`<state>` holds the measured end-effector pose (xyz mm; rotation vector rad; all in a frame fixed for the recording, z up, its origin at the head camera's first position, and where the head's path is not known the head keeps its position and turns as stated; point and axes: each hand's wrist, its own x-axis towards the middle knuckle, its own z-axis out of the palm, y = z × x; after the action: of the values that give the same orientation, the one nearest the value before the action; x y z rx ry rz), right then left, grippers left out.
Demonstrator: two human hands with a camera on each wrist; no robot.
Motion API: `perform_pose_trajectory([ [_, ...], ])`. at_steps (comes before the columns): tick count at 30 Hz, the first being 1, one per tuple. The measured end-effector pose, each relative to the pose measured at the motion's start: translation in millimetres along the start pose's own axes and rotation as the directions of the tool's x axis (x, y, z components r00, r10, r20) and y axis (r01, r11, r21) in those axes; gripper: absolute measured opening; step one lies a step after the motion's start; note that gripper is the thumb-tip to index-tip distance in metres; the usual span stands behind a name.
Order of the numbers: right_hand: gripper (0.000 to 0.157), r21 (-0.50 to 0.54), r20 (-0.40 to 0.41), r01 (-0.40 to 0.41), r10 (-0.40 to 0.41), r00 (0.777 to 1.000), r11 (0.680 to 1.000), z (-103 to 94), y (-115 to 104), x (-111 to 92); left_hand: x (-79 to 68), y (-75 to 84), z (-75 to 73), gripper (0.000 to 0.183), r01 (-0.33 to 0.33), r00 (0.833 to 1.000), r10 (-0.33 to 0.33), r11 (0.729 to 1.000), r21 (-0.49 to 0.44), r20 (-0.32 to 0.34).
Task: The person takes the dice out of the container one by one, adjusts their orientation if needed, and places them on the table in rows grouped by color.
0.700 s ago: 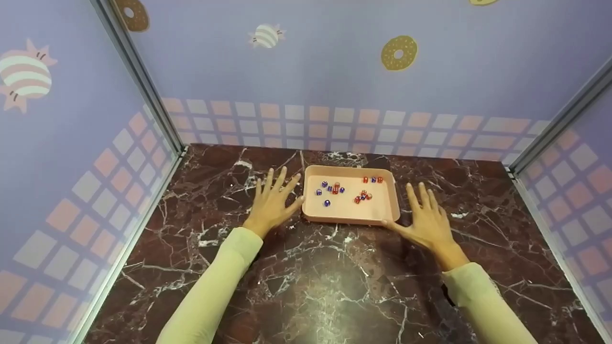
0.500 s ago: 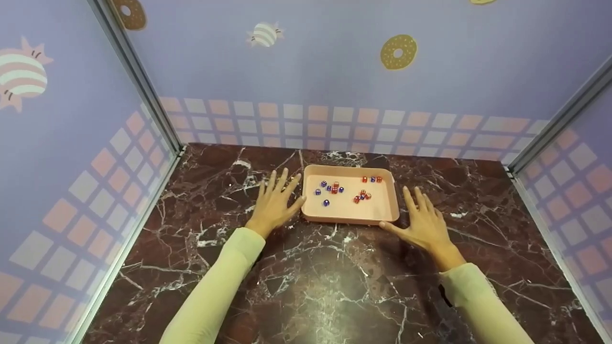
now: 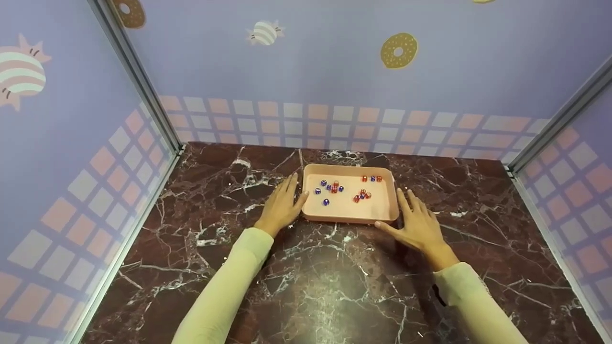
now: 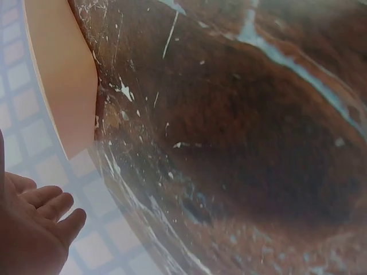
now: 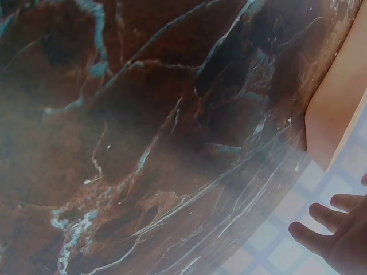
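A shallow pinkish-orange tray lies on the dark marbled tabletop, holding several red dice and blue dice scattered in loose groups. Along its left side is my left hand, fingers straight, thumb at the tray's left rim. My right hand is by the right side, fingers extended and thumb near the front right corner. Whether either hand touches the tray is hard to tell. In the left wrist view the tray's outer wall stands above my fingers; the right wrist view shows its wall beside my fingers.
The red-brown marbled table stretches in front of the tray and to both sides. A lilac back wall with candy and doughnut prints rises behind it. Side panels with metal posts enclose the left and right.
Both hands have moved inward toward the tray. The left hand's spread fingers have come closer together. The dice and tray have stayed in place.
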<state>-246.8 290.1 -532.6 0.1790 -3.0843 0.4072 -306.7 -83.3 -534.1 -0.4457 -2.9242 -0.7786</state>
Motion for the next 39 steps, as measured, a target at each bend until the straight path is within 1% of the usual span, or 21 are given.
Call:
perform_pose_trajectory([
  [6, 0.122, 0.020, -0.003, 0.012, -0.012, 1.000, 1.000, -2.2, -1.7, 3.3, 9.1, 5.5, 7.5, 0.072, 0.061, 0.998, -0.062, 0.994, -0.088, -0.009],
  [10, 0.121, 0.026, -0.011, 0.020, -0.019, 1.000, 0.999, -5.2, -2.1, 7.1, 17.1, 10.6, 12.1, 0.073, 0.083, 0.996, -0.086, 0.990, -0.114, -0.023],
  [12, 0.121, 0.024, -0.009, 0.019, -0.019, 1.000, 1.000, -5.2, -2.6, 8.2, 19.6, 11.7, 15.5, 0.073, 0.102, 0.994, -0.105, 0.986, -0.130, -0.018],
  [14, 0.120, 0.021, -0.005, 0.019, -0.019, 1.000, 1.000, -4.2, -3.3, 8.6, 21.2, 12.3, 19.1, 0.074, 0.136, 0.990, -0.139, 0.978, -0.157, -0.004],
  [16, 0.120, 0.021, -0.001, 0.017, -0.017, 1.000, 1.000, -2.3, -4.5, 8.2, 22.4, 12.0, 22.4, 0.074, 0.184, 0.982, -0.186, 0.962, -0.200, 0.011],
  [19, 0.119, 0.024, 0.003, 0.014, -0.014, 1.000, 1.000, 1.5, -5.5, 7.0, 24.9, 11.9, 25.5, 0.072, 0.251, 0.967, -0.255, 0.929, -0.272, 0.021],
  [21, 0.119, 0.026, 0.004, 0.008, -0.008, 1.000, 1.000, 4.0, -5.7, 5.8, 26.7, 11.7, 26.4, 0.069, 0.282, 0.956, -0.291, 0.903, -0.325, 0.020],
  [23, 0.118, 0.025, 0.003, 0.003, -0.003, 1.000, 1.000, 5.8, -5.4, 4.5, 28.9, 11.3, 26.3, 0.063, 0.298, 0.948, -0.317, 0.875, -0.382, 0.012],
  [26, 0.118, 0.023, 0.006, -0.001, 0.001, 1.000, 1.000, 7.9, -4.8, 2.9, 31.2, 10.5, 24.9, 0.056, 0.332, 0.930, -0.367, 0.817, -0.472, 0.019],
  [28, 0.118, 0.025, 0.011, -0.003, 0.003, 1.000, 1.000, 8.7, -4.3, 2.1, 32.4, 10.0, 23.2, 0.054, 0.364, 0.914, -0.405, 0.767, -0.529, 0.042],
  [31, 0.119, 0.031, 0.024, -0.009, 0.009, 1.000, 0.999, 10.2, -3.7, 0.7, 32.5, 9.9, 21.4, 0.053, 0.427, 0.883, -0.453, 0.667, -0.611, 0.123],
  [32, 0.119, 0.033, 0.028, -0.013, 0.012, 1.000, 0.999, 10.8, -3.3, 0.2, 32.4, 9.9, 20.9, 0.053, 0.441, 0.875, -0.460, 0.632, -0.637, 0.150],
  [33, 0.119, 0.035, 0.031, -0.017, 0.016, 0.999, 0.999, 11.5, -3.1, -0.3, 32.5, 9.8, 20.7, 0.052, 0.456, 0.866, -0.465, 0.591, -0.665, 0.181],
  [35, 0.118, 0.038, 0.037, -0.020, 0.018, 0.999, 0.999, 13.0, -3.8, -0.4, 32.1, 8.3, 20.0, 0.051, 0.472, 0.855, -0.464, 0.510, -0.719, 0.233],
  [36, 0.118, 0.040, 0.039, -0.021, 0.019, 0.999, 0.999, 13.8, -4.1, -0.2, 31.9, 7.5, 19.7, 0.049, 0.476, 0.852, -0.460, 0.477, -0.739, 0.251],
  [37, 0.118, 0.041, 0.039, -0.023, 0.021, 0.999, 0.999, 14.4, -4.3, -0.1, 32.2, 6.7, 19.8, 0.048, 0.478, 0.850, -0.453, 0.447, -0.756, 0.269],
  [38, 0.118, 0.042, 0.039, -0.024, 0.022, 0.999, 0.999, 15.0, -4.5, 0.1, 32.3, 5.8, 19.8, 0.046, 0.478, 0.850, -0.447, 0.427, -0.767, 0.280],
  [39, 0.117, 0.041, 0.037, -0.023, 0.022, 0.999, 0.999, 15.7, -4.8, 0.4, 32.4, 4.9, 20.0, 0.044, 0.479, 0.849, -0.441, 0.415, -0.774, 0.290],
])
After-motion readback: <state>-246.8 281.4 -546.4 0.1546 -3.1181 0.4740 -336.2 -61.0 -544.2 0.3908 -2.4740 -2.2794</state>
